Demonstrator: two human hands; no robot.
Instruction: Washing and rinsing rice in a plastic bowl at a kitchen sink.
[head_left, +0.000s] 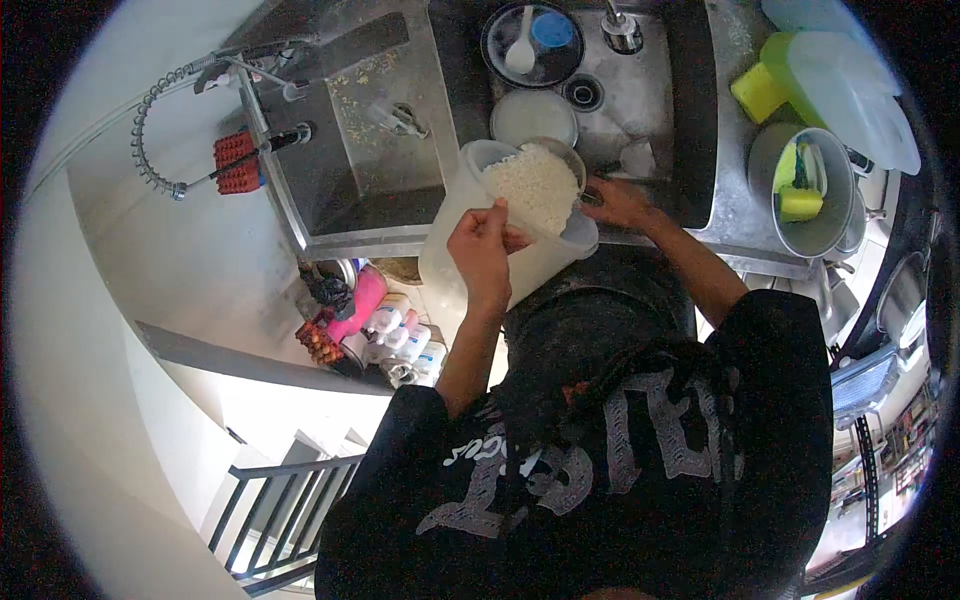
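Observation:
A tall translucent plastic bucket (450, 247) leans at the sink's front edge. At its mouth is a heap of white rice grains (534, 184), in a rounded vessel with a thin rim (574, 161); whether this is a sieve or a bowl I cannot tell. My left hand (484, 251) grips the near-left side of that vessel, thumb on top at the rice and fingers below. On the right, my right hand (619, 202) has its fingers curled at the vessel's rim, next to the bucket's lip. The vessel's underside is hidden.
Behind the bucket, the right sink basin (652, 90) holds a bowl of cloudy liquid (532, 120) and a black round pan (495, 45) with a white spoon (520, 56). Food scraps (360, 82) lie in the left basin. A metal pot (814, 236) with sponges stands right, cleaning bottles (409, 341) below left.

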